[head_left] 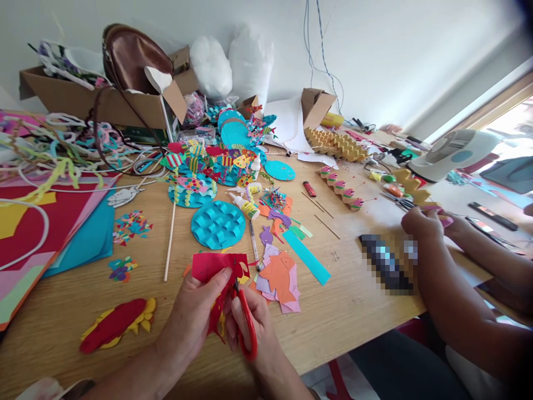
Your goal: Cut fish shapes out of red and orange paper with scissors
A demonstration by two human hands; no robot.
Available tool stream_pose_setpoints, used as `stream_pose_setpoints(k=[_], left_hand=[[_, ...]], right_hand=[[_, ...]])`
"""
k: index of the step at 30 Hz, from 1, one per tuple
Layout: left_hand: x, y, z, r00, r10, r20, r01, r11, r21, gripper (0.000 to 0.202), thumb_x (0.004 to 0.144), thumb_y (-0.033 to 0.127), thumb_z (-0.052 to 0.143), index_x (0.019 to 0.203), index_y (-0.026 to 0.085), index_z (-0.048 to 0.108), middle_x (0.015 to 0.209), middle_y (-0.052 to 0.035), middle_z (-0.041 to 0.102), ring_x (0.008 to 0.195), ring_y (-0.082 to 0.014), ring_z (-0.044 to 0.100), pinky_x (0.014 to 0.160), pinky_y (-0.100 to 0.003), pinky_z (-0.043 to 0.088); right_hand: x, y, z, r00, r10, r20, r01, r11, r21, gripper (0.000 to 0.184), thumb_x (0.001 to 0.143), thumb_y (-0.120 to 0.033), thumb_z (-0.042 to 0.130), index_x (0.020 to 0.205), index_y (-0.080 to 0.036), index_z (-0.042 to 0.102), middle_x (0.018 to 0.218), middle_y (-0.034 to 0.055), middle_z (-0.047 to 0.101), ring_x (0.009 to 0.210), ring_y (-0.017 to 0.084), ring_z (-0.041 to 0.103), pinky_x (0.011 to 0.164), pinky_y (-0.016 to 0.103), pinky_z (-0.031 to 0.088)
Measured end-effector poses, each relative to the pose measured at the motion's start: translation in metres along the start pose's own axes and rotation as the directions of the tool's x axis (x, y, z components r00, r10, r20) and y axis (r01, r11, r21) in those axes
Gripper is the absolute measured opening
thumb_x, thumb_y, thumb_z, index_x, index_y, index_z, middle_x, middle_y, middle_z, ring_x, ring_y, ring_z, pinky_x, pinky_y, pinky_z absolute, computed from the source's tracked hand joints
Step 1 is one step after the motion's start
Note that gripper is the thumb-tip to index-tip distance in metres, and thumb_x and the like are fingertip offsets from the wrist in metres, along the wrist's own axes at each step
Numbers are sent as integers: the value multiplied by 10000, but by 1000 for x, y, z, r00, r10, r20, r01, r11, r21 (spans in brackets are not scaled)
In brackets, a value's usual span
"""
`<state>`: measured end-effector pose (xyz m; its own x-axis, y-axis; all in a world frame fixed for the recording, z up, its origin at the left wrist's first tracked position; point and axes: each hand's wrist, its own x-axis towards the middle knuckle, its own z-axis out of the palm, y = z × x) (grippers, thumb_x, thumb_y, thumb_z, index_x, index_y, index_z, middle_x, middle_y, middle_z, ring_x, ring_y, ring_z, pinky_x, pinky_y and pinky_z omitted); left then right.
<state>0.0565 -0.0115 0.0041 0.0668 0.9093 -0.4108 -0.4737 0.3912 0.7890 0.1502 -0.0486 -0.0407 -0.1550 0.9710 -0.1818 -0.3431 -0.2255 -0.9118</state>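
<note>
My left hand (194, 305) pinches a piece of red paper (208, 265) between thumb and fingers, low over the front of the table. Red-handled scissors (249, 328) are in my right hand (254, 314), their blades at the cut edge of the paper. Strips of red and some yellow hang below, partly hidden by my fingers. Just beyond lies a round blue woven paper disc (219, 224). To the right is a pile of orange and pink paper cut-outs (280, 275), one shaped like a fish. A red and yellow felt fish shape (119, 325) lies left of my hands.
Colored paper sheets (79, 244) and tangled yarn (62, 144) cover the left side. Paper fish decorations (208, 158), glue bottles (245, 205) and a wooden stick (170, 241) lie ahead. At right, another person's hands (428, 222) work near a white fan (452, 155).
</note>
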Motion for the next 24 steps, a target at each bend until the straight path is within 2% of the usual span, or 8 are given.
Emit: stream_pose_setpoints(k=[9,11,13,18,24], left_hand=[[-1,-3,-2,999,50,-11,-50,997,-56,159,618,271,774,618,177,646,558,50,640,491,-101,560,497,-198,480],[-1,-3,-2,998,61,0,-60,996,-64,171,623,291,773,604,180,644,530,54,623,464,-99,545,469,-196,471],[0,-3,-1,999,51,9,-50,996,-68,185,629,315,770,601,182,644,511,55,614,443,-101,538,436,-197,460],[2,-4,1,998,18,-53,-22,997,-72,199,575,290,806,567,175,644,497,61,632,441,-91,549,441,-185,476],[3,-7,0,998,25,-58,-28,999,-41,189,614,306,786,600,172,653,537,56,660,466,-94,581,486,-191,498]], right_hand=[[0,5,-2,1000,-9,5,9,999,50,473,812,-608,553,615,-195,434,383,-85,409,287,42,330,314,154,270],[0,6,-2,1000,-18,15,17,999,46,472,818,-608,545,621,-192,440,388,-82,420,284,41,329,310,154,262],[1,7,-2,999,-29,29,27,999,42,469,827,-606,536,631,-188,449,392,-79,426,281,39,324,304,157,244],[1,9,-2,999,-36,41,33,997,66,454,845,-598,516,675,-177,492,388,-86,424,268,37,307,305,168,235],[2,10,-2,998,-40,48,36,996,78,462,841,-606,513,668,-179,485,396,-79,438,270,41,327,296,163,233]])
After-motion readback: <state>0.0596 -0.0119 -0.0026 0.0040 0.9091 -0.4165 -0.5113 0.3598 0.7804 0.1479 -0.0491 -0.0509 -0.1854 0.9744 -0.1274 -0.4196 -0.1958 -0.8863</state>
